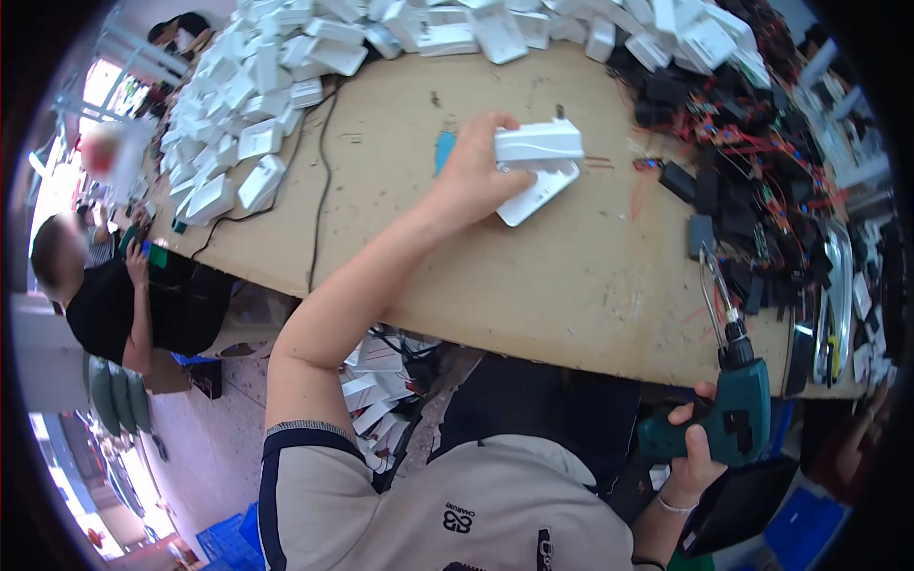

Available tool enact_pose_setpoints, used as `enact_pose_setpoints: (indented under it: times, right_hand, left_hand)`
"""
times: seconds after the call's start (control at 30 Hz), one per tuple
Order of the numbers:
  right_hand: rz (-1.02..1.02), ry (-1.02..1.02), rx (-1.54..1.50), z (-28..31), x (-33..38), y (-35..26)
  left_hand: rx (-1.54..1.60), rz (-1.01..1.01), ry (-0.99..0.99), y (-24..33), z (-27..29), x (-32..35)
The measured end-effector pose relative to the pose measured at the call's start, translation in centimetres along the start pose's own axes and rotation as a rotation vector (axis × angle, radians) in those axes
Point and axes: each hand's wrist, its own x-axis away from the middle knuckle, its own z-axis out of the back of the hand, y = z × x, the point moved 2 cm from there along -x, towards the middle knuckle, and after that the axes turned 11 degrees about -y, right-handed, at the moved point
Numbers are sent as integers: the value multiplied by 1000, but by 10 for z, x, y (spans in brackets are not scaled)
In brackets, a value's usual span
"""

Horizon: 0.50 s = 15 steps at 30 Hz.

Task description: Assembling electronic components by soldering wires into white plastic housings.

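Note:
My left hand (473, 171) is closed around a white plastic housing (539, 143) over the middle of the table. A second white shell piece (545, 193), with an open inner side, sits just below it under my thumb. Whether the two pieces are joined cannot be made out. At the lower right, my right hand (693, 455) grips a green and black cordless drill (745, 411), its chuck and bit pointing up toward the table's right edge. A small blue flat piece (445, 150) lies beside my left hand.
White plastic housings (262, 138) are heaped along the table's (476, 285) left and far sides. Black parts with red wires (733, 181) pile up at the right. A black cable (326, 181) crosses the left part. Another person (114, 309) works at the left.

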Motion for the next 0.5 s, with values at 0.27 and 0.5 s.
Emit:
enact_pose_setpoints:
  times: [0.27,0.5]
  right_hand:
    - [62,18,-52,17,10,5]
    - [52,33,-69,26,14,7]
  left_hand:
    - [-177,-8,82,28,-4,8]
    - [482,302,-146,26,4,26]
